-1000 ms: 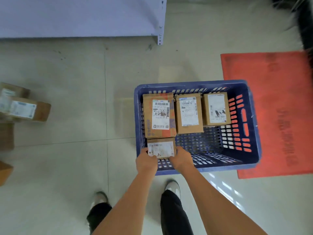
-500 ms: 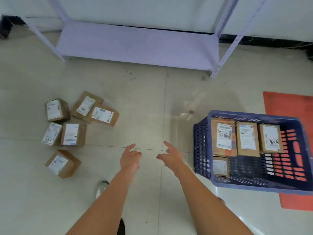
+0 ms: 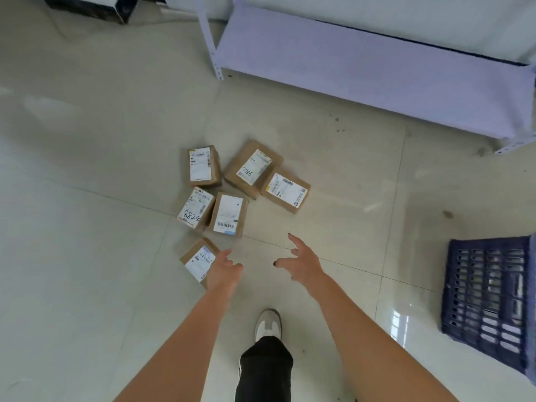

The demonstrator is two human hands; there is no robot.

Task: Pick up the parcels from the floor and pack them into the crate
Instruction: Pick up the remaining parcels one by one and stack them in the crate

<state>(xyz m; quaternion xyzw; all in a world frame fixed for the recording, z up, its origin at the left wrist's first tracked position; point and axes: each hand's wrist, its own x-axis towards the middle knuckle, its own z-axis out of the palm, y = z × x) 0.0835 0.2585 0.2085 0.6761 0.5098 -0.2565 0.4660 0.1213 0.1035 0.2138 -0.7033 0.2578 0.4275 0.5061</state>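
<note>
Brown cardboard parcels (image 3: 229, 204), six, wait on the floor; your left hand (image 3: 224, 269) and right hand (image 3: 301, 262) reach, fingers spread, empty; the blue plastic crate (image 3: 490, 300) stands well apart.

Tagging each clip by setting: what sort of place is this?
Probably a parcel sorting or stock room: labelled parcels lie on a tiled floor, beside a metal shelf and a blue crate.

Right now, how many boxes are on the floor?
6. Back left; two touching at the back right; two side by side in the middle; one nearest the left hand. None looks hidden.
</note>
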